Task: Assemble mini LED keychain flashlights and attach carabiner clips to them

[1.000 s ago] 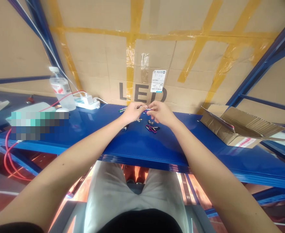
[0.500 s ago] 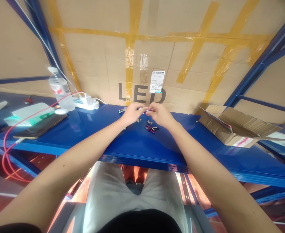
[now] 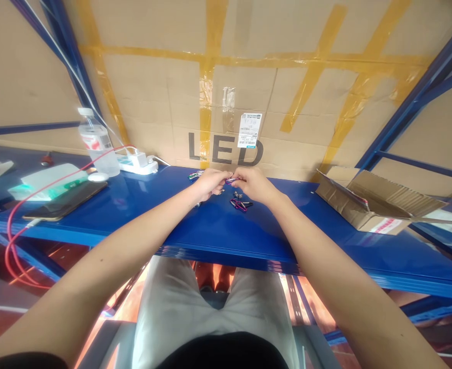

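Note:
My right hand (image 3: 252, 183) is closed in a pinch on a small purple carabiner (image 3: 230, 181) just above the blue tabletop. My left hand (image 3: 211, 183) meets it from the other side, thumb and fingers closed at the carabiner's left end; any small part between those fingertips is hidden. Below my hands lie more carabiners (image 3: 241, 205), purple and black. Small silver metal pieces (image 3: 237, 195) sit just behind them. Partly behind my left hand is a heap of green and silver pieces (image 3: 195, 176).
An open cardboard box (image 3: 379, 205) stands at right on the blue table (image 3: 210, 230). At left are a water bottle (image 3: 99, 143), a power strip (image 3: 141, 164), a dark phone-like slab (image 3: 64, 200), a white-green packet (image 3: 48, 182) and a red cable (image 3: 8, 241). A large carton (image 3: 152, 102) rises behind.
My left hand has turned, its fingers now curled more under the thumb. My right hand has shifted slightly down, and more of the purple carabiner shows between my hands.

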Action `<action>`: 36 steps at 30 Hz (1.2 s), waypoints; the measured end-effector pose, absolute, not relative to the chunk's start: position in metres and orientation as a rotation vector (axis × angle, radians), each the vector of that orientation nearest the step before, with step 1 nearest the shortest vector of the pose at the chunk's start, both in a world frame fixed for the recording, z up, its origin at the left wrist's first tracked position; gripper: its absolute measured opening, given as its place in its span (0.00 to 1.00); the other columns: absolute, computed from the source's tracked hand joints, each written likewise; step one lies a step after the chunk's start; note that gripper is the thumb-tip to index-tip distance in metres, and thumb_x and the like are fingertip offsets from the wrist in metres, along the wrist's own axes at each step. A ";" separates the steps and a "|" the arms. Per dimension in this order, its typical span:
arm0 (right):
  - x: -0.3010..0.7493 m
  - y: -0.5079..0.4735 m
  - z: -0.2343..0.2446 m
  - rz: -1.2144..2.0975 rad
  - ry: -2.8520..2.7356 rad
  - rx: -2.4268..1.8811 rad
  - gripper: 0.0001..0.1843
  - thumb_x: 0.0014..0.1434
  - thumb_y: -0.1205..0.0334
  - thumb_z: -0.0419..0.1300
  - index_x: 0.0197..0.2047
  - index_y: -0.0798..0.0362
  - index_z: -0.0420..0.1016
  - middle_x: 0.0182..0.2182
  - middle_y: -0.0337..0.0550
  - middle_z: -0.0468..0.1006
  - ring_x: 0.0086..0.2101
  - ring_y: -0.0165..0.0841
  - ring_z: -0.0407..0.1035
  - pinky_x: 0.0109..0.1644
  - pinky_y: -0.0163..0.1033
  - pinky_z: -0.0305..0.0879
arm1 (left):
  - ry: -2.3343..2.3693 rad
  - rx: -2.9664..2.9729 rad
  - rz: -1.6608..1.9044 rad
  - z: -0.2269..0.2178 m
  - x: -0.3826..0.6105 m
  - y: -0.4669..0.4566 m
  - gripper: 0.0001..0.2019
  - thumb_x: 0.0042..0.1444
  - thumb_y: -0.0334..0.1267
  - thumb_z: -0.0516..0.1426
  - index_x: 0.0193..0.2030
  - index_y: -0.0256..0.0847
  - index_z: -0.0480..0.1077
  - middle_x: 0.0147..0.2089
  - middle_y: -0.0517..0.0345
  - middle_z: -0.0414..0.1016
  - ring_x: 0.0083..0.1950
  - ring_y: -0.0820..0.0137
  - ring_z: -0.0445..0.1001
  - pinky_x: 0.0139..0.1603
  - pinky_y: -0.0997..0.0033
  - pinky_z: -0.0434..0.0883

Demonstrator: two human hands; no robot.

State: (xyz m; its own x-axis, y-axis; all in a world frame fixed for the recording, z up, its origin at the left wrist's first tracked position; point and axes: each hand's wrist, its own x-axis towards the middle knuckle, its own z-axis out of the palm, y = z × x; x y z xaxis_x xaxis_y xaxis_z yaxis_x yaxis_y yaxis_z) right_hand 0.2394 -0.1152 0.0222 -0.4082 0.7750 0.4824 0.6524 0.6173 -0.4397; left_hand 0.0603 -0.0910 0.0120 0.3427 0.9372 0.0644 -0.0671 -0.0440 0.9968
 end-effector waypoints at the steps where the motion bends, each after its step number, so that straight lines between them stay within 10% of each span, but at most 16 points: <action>1: 0.240 -0.116 0.023 0.208 -2.203 -1.111 0.06 0.60 0.65 0.59 0.31 0.52 0.71 0.25 0.38 0.74 0.28 0.31 0.65 0.35 0.37 0.59 | 0.882 1.322 0.988 0.013 0.060 -0.091 0.14 0.54 0.37 0.64 0.25 0.39 0.63 0.18 0.70 0.48 0.18 0.83 0.43 0.17 0.74 0.43; 16: 0.253 -0.110 0.025 0.457 -2.167 -1.319 0.03 0.57 0.66 0.66 0.35 0.54 0.75 0.33 0.43 0.80 0.33 0.32 0.72 0.38 0.36 0.65 | 0.866 1.272 1.012 0.015 0.048 -0.082 0.08 0.57 0.38 0.63 0.32 0.35 0.73 0.18 0.72 0.47 0.17 0.82 0.43 0.17 0.77 0.43; 24: 0.291 -0.096 0.025 0.624 -2.027 -1.691 0.04 0.57 0.67 0.67 0.33 0.56 0.75 0.29 0.45 0.80 0.24 0.29 0.68 0.27 0.35 0.64 | 1.150 1.951 0.954 0.009 0.058 -0.086 0.10 0.50 0.43 0.67 0.28 0.37 0.80 0.21 0.58 0.69 0.21 0.75 0.60 0.22 0.71 0.56; 36: 0.291 -0.087 0.013 0.597 -2.134 -1.772 0.07 0.56 0.62 0.69 0.31 0.55 0.77 0.25 0.43 0.78 0.25 0.30 0.69 0.29 0.34 0.64 | 1.117 1.784 0.920 -0.001 0.087 -0.073 0.12 0.53 0.45 0.65 0.30 0.38 0.79 0.16 0.65 0.58 0.16 0.76 0.53 0.18 0.71 0.51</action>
